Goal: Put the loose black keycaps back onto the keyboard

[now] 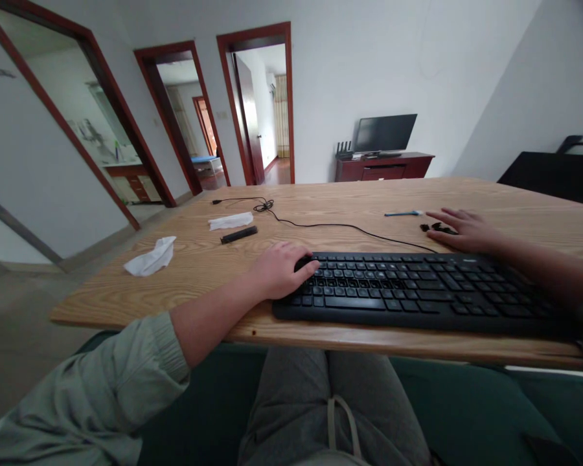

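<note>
A black keyboard (418, 291) lies along the near edge of a wooden table (184, 285). My left hand (279, 268) rests at the keyboard's left end with fingers curled over its upper left corner and the thumb on the keys. My right hand (464, 230) lies flat on the table just beyond the keyboard's right half. Its fingers are stretched out over a few small black pieces (434, 227). A thin blue tool (402, 213) lies a little farther out. The keyboard's black cable (340, 226) runs left across the table to a coiled end.
Two crumpled white tissues (151, 257) (230, 221) and a short black bar (238, 234) lie on the table's left part. Beyond the table stand a red-brown cabinet (383, 167) with a screen (385, 133), open doorways at the left, and dark furniture (554, 175) at the right.
</note>
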A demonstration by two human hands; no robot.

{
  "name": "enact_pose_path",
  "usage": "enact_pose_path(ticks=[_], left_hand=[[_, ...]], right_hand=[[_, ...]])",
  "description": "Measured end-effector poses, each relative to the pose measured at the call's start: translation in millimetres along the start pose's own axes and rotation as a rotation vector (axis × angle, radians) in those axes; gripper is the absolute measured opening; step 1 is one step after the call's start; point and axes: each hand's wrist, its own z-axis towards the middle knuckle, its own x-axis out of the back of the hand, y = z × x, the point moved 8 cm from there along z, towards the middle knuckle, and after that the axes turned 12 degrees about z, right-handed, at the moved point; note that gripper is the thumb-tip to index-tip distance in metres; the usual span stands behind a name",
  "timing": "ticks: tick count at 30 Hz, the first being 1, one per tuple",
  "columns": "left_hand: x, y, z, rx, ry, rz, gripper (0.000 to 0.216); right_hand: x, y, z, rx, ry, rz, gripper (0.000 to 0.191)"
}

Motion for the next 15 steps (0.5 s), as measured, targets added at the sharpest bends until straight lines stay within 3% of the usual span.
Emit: enact_pose_path(ticks=[4,10,15], left_hand=[[-1.6,-0.2,1.0,-0.004,0.012,-0.027,0.045],[1.0,-6.6,2.5,-0.013,0.04,-0.121,0.045],[27.3,-33.1,4.3,0.075,0.207,-0.26,0.047]], right_hand=[[-13.1,-14.2,4.2,0.045,-0.124,0.194,0.05],[2.0,-34.1,-2.8,0.102,-0.03,0.15,0.044],[12.8,-46.2,-8.0,0.061,-0.004,0.071,0.042]])
